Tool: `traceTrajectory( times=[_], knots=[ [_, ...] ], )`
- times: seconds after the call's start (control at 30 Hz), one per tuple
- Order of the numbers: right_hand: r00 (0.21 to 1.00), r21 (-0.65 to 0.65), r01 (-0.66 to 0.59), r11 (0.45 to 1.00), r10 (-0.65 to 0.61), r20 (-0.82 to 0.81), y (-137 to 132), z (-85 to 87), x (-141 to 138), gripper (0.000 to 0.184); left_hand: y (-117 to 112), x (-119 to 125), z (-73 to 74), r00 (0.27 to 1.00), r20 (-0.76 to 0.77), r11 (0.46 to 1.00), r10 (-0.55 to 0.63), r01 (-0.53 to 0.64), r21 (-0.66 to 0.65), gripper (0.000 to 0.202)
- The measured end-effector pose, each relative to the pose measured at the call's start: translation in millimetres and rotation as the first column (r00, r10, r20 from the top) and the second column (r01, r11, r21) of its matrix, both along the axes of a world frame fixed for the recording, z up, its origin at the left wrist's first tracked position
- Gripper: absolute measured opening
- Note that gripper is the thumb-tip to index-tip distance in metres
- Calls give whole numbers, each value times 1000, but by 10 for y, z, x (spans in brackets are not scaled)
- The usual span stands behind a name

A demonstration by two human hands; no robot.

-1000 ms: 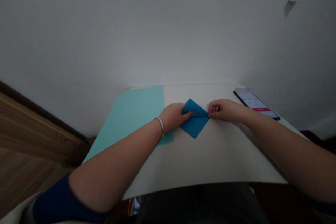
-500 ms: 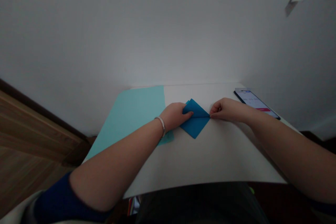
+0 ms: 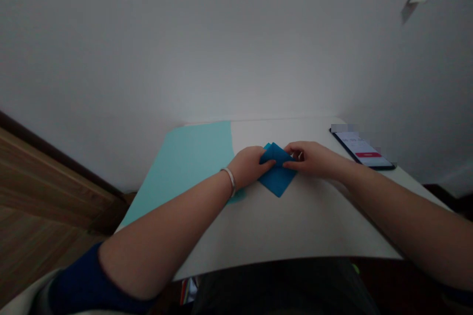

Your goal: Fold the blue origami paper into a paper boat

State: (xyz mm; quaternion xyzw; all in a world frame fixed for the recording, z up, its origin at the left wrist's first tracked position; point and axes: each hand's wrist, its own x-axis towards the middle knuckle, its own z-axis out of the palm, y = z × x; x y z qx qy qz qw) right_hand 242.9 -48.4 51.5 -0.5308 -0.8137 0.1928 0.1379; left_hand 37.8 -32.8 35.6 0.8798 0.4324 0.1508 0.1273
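Note:
A folded blue sheet of paper, diamond-shaped, is between my two hands over the middle of the table. My left hand, with a silver bangle on its wrist, grips the left corner, thumb on top and fingers behind. My right hand pinches the right corner, its thumb lying on the paper's face and its fingertips partly hidden behind. A second layer of the paper peeks out at the upper edge.
A light teal sheet covers the left part of the white table. A smartphone with a lit screen lies at the table's right edge. Behind is a pale wall; wooden boards are at the left.
My right hand has moved from the tip of the right corner inward onto the paper, with the thumb now on its face. The paper and my left hand have shifted slightly right.

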Motion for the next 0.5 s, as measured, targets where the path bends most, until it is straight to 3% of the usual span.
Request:
traceTrajectory(
  times=[0.1,0.23,0.5],
  knots=[
    [999,67,-41,997,40,22,-1,-57,-58,20,-4,10,15,998,-17,998,-54,54,32,26],
    [999,79,-27,996,23,48,8,-95,-32,19,-10,-3,78,995,-92,999,-28,30,24,31],
    [997,69,-12,998,7,74,-4,-157,46,21,15,-79,200,976,-212,990,-46,16,-143,25]
  ],
)
